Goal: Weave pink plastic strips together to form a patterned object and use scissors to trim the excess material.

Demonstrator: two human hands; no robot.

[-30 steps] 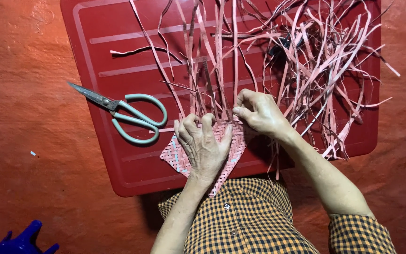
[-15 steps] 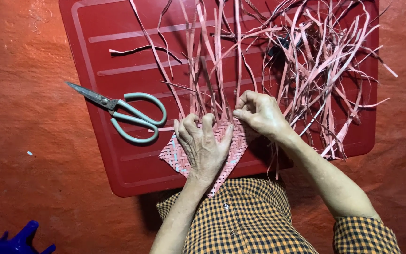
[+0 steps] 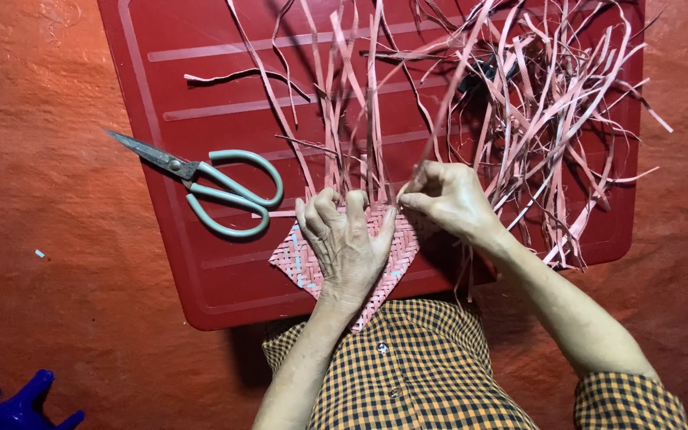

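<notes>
A small pink woven mat (image 3: 296, 259) lies on a red plastic tray (image 3: 201, 80), with long pink strips (image 3: 360, 119) running up from its top edge. My left hand (image 3: 348, 243) lies flat on the mat, fingers spread, pressing it down. Just to its right, my right hand (image 3: 447, 195) pinches one pink strip (image 3: 439, 127) between thumb and fingers at the mat's upper right edge; the strip runs up and to the right.
A loose heap of pink strips (image 3: 551, 103) covers the tray's right half. Scissors with pale green handles (image 3: 216, 187) lie on the tray, left of the mat. The tray rests on an orange-red surface (image 3: 41, 239). A blue plastic object (image 3: 17, 406) pokes in at the bottom left.
My right hand has shifted a little up and to the left along the strip it pinches. My left hand stays on the mat.
</notes>
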